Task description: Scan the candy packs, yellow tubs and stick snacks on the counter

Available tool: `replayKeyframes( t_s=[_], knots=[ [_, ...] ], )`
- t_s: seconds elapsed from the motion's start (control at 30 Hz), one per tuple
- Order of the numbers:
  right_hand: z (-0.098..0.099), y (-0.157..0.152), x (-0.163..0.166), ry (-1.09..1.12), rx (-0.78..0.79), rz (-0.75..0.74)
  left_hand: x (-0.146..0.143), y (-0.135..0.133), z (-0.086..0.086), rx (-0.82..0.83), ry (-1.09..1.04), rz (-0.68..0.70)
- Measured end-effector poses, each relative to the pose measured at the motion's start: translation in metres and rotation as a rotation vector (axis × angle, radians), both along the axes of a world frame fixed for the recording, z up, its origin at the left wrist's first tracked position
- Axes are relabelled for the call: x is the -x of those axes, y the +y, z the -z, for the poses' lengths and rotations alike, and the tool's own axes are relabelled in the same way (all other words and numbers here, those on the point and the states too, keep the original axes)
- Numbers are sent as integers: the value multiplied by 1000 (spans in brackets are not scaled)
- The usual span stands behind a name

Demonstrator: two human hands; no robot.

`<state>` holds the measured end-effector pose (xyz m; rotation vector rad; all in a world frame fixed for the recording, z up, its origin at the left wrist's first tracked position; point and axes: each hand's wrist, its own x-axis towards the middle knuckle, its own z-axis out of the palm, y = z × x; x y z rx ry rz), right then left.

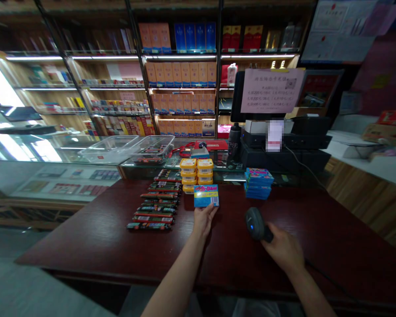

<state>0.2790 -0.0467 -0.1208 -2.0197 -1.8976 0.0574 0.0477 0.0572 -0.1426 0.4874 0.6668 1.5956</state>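
While the left hand (203, 221) pinches a blue packet (206, 196) by its lower edge before stacked yellow tubs (188, 175), the right hand (285, 248) curls around a barcode scanner (255, 223) above the counter (231, 264).

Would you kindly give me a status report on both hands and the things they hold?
Left hand holding blue packet at lower edge. Right hand gripping black scanner, blue light on. Yellow tubs stacked just behind the packet.
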Motion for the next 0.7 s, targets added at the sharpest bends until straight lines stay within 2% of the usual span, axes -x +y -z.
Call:
replayKeyframes(
  t_s=[0.1, 0.23, 0.3, 0.4, 0.5, 0.7],
  knots=[
    [-11, -5, 3, 202, -24, -9, -2, 0, 4, -9, 12, -23],
    [-23, -11, 15, 618, -63, -123, -2, 0, 7, -41, -29, -29],
    [-26, -14, 22, 782, -18, -129, -1, 0, 7, -28, -29, -39],
    [-29, -18, 30, 975, 139, -88, 0, 0, 9, -11, -6, -30],
    [-30, -22, 34, 1073, 223, -88, 0, 0, 11, -19, -2, -30],
    [-34, -25, 38, 1113, 264, -88, -4, 0, 8, -31, -9, -59]
  ],
)
